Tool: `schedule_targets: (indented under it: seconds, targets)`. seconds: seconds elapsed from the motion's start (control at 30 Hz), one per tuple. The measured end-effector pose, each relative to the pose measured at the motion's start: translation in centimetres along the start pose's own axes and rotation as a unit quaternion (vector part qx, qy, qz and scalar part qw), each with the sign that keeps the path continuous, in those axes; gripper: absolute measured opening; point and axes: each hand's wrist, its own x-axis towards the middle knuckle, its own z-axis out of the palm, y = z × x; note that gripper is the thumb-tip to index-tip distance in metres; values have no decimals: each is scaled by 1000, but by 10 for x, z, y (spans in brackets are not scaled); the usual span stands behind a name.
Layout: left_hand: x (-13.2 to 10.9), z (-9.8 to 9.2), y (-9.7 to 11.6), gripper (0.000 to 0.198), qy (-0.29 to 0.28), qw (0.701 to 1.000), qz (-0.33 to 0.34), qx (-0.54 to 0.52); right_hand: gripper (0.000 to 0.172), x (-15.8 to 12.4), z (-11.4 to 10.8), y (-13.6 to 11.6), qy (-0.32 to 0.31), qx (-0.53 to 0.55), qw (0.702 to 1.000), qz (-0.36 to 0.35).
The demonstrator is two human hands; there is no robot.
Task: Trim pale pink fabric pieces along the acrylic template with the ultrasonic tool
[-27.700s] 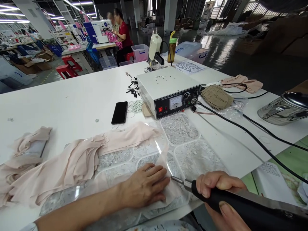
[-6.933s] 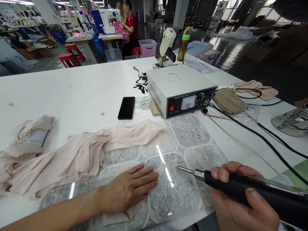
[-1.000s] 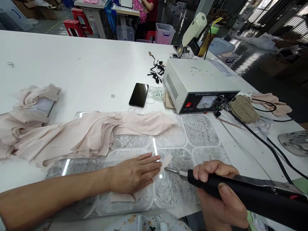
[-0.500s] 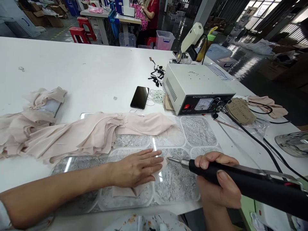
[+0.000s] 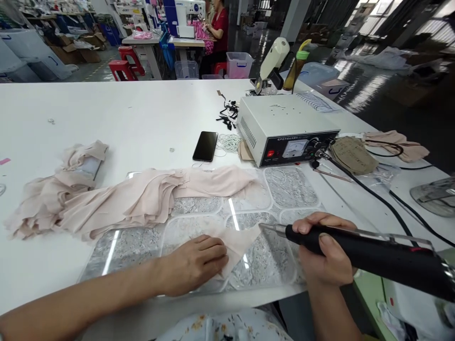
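A small piece of thin beige fabric (image 5: 239,242) lies on the clear, grey-patterned mat (image 5: 273,265) in front of me. My left hand (image 5: 197,264) is closed over its left part, fingers curled down onto the cloth; the fingertips are hidden. My right hand (image 5: 329,253) grips a thick black corded tool (image 5: 377,255) with a tapered metal tip. That tip meets the fabric's right corner, and the cloth stretches between it and my left hand. Behind them, a long pile of layered beige fabric (image 5: 142,199) runs across the mat's back part.
A grey control box (image 5: 287,123) with a dial stands at the back right, a cable running from its front. Near it are a phone (image 5: 205,146), coiled pale cord (image 5: 229,142), black scraps (image 5: 227,113), a brown card piece (image 5: 353,155) and a glass jar (image 5: 435,196). A co-worker (image 5: 218,33) sits beyond the table.
My left hand has gone from lying flat with fingers stretched to curled on the fabric. More of the cloth shows, drawn out towards the tip. The tool has moved slightly right; the view has tilted up.
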Motion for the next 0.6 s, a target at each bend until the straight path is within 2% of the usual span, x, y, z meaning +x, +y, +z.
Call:
schedule_targets:
  seconds: [0.27,0.4,0.6]
  targets:
    - [31,-6,-18,26,-3,997,75,8,13,-5,1,-3,23,20,999,-21]
    - [42,0,-24,26,-15,998,63,2,11,1,0,6,6,35,999,-18]
    - [62,2,-36,26,-40,997,51,-36,12,18,0,18,23,71,997,-30]
